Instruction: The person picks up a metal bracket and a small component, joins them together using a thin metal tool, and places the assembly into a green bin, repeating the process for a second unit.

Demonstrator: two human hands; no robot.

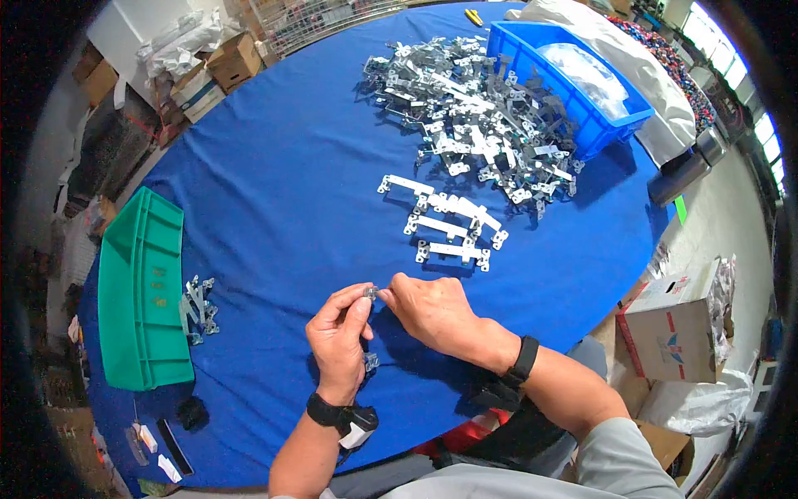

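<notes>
My left hand (337, 337) is closed around a small metal bracket (371, 362). One end of it shows at the fingertips and the other below the palm; the middle is hidden by the hand. My right hand (440, 312) is pinched right beside the upper end, and whatever lies between its fingertips is too small to make out. Just beyond the hands, several silvery metal brackets (449, 252) with holed ends lie in a loose group on the blue cloth (274, 208).
A large heap of metal brackets (474, 116) lies at the back, against a blue bin (611, 129) holding clear plastic. On the left, a green tray (141, 291) stands beside a few brackets (198, 309). A steel bottle (682, 175) is at the right edge.
</notes>
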